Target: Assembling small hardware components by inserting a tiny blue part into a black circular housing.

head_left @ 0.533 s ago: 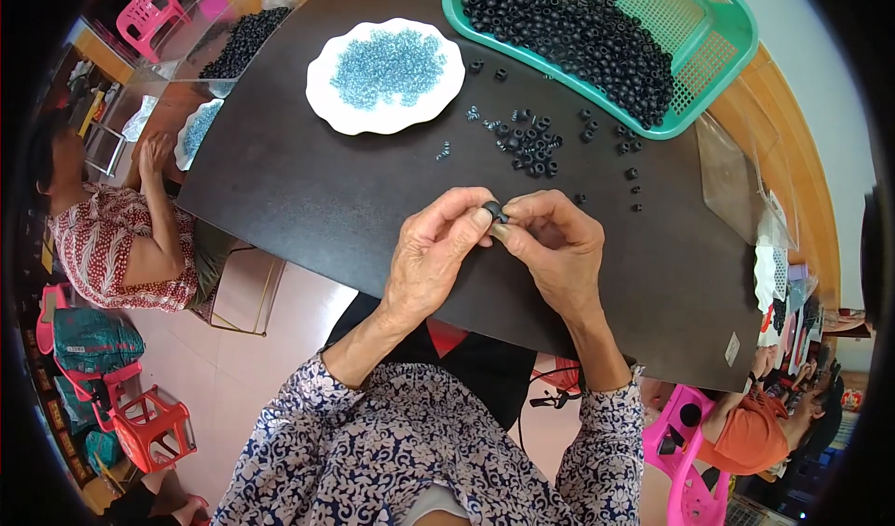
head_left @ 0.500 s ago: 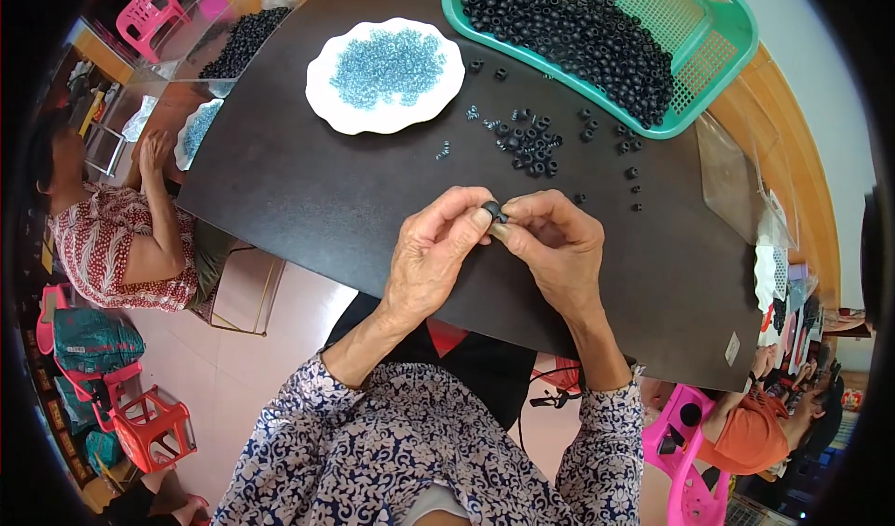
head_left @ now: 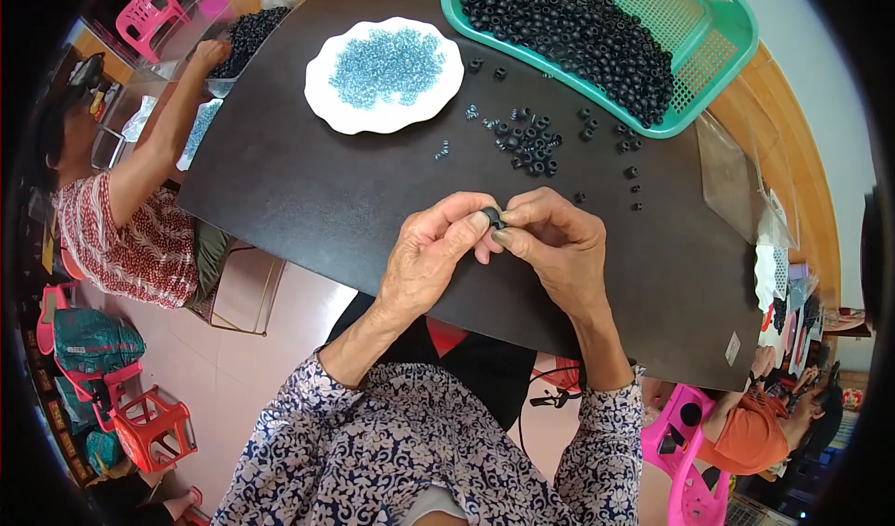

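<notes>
A small round black plastic piece, much like a cord stopper, is pinched between the thumb and fingers of my left hand. On its other side, my right hand is closed, with its thumb and forefinger pressed against the same piece. Fingertips hide part of it, so any smaller part inside cannot be made out. Just beyond my hands lies a loose cluster of black hollow pieces. Several small coil springs are scattered left of that cluster. A white scalloped plate farther left holds a heap of bluish springs.
At the far right stands a green plastic basket full of black pieces. The dark table curves around me. A co-worker in a red patterned top sits at left; another in orange is at lower right, near a pink chair.
My hands stay in place, with the fingers shifting slightly around the black piece. The co-worker at left has stretched an arm toward a bin of black pieces.
</notes>
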A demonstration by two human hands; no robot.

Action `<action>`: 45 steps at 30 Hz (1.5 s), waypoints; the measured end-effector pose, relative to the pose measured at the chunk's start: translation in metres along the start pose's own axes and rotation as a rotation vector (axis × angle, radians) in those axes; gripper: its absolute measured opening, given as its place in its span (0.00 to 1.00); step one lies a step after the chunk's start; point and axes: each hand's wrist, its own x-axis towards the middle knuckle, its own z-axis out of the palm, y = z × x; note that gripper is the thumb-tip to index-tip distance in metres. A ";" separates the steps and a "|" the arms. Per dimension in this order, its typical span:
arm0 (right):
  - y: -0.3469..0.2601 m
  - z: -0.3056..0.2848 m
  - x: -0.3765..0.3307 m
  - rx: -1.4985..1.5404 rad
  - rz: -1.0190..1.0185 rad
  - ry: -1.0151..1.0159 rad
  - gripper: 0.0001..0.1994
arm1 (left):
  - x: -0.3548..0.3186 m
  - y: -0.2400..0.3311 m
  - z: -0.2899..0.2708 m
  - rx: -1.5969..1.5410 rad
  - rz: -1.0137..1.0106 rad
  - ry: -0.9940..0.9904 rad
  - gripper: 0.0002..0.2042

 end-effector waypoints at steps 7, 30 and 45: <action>-0.007 -0.003 0.002 -0.050 0.081 -0.079 0.11 | 0.001 -0.002 -0.002 -0.201 -0.098 -0.076 0.13; 0.001 0.006 0.001 -0.197 0.055 -0.053 0.14 | 0.000 -0.003 0.009 -0.324 -0.148 -0.097 0.18; -0.002 0.004 0.002 -0.241 0.013 -0.073 0.12 | -0.001 -0.007 0.008 -0.213 -0.100 -0.100 0.17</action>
